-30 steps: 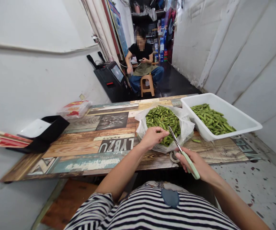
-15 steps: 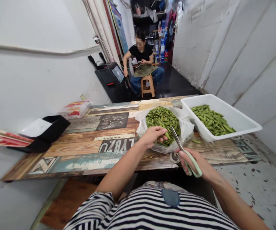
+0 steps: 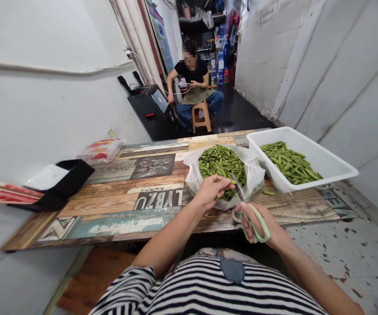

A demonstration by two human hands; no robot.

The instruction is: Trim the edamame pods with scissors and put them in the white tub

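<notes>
The fingers of the left hand (image 3: 210, 191) are pinched closed on one green pod (image 3: 232, 182), whose end pokes out past the fingertips toward the scissors (image 3: 261, 221), presumably so that the blades can reach it clear of skin. The right hand (image 3: 269, 224) is curled through the green handles; the blades look slightly parted beside the pod, though whether they touch it I cannot tell. Just beyond, a plastic bag (image 3: 256, 176) gapes around more pods, probably spread wide for easy picking. A stray pod (image 3: 268, 192) lies on the tabletop (image 3: 162, 203) near a white tray (image 3: 331, 168), set close on the right, likely to keep its pods apart from the bag's.
</notes>
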